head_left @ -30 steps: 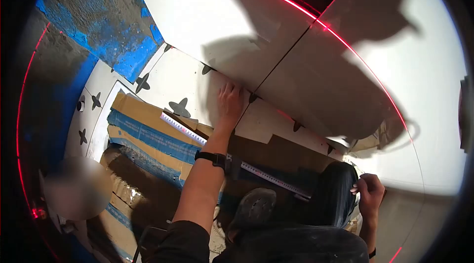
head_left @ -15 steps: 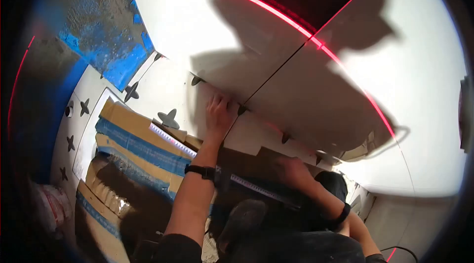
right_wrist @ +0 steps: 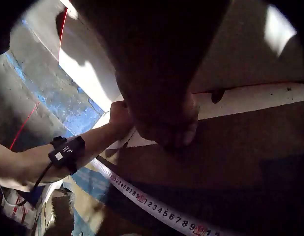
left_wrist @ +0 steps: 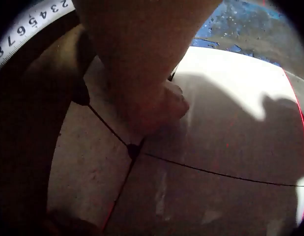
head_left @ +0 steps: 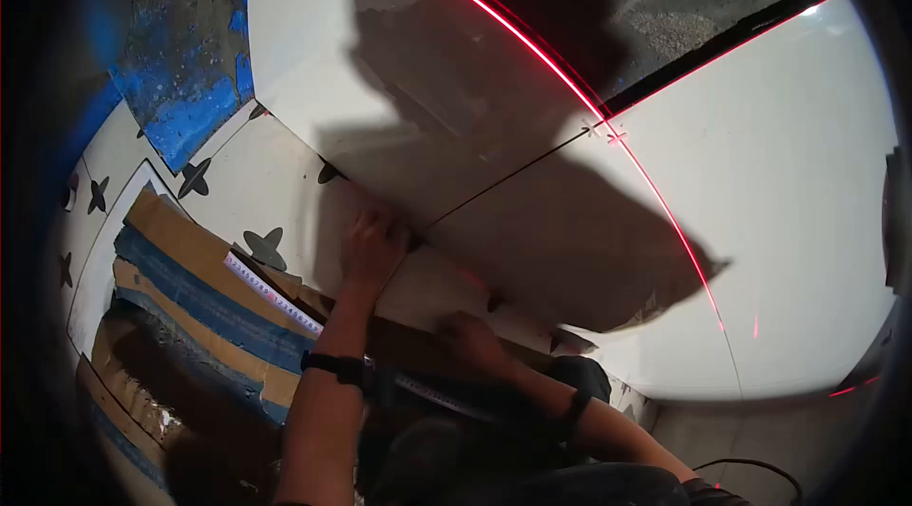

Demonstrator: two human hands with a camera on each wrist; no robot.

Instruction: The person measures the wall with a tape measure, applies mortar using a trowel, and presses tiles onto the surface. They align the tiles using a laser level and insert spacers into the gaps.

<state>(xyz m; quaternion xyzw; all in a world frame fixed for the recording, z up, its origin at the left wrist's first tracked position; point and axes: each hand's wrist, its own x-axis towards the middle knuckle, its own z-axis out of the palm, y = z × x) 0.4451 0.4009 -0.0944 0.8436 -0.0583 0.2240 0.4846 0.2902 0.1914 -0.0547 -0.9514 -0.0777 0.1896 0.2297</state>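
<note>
My left hand point(head_left: 372, 249) rests with its fingers on the pale floor tile point(head_left: 275, 159), right by the foot of the white wall tile point(head_left: 560, 211). A dark spot point(left_wrist: 133, 151) marks the tile joint beside it. To its right, my right hand point(head_left: 472, 343) hangs low over the cardboard edge near the wall, in deep shadow. Its fingers point(right_wrist: 184, 137) look bent in the right wrist view; I cannot tell whether they hold anything. A white measuring tape point(head_left: 271, 294) lies along the taped cardboard point(head_left: 180, 230) and passes beneath my left forearm.
A red laser line point(head_left: 532, 42) curves across the wall tiles, meeting another along their top edge. Rough wall with blue coating point(head_left: 195, 121) stands at the left. My knee point(head_left: 579, 375) is beside the right forearm. A dark cable point(head_left: 760, 466) loops at lower right.
My right hand has come from beside the knee leftward to the wall's foot, near the left hand. The left hand stays at the tile joint while the head view shifts.
</note>
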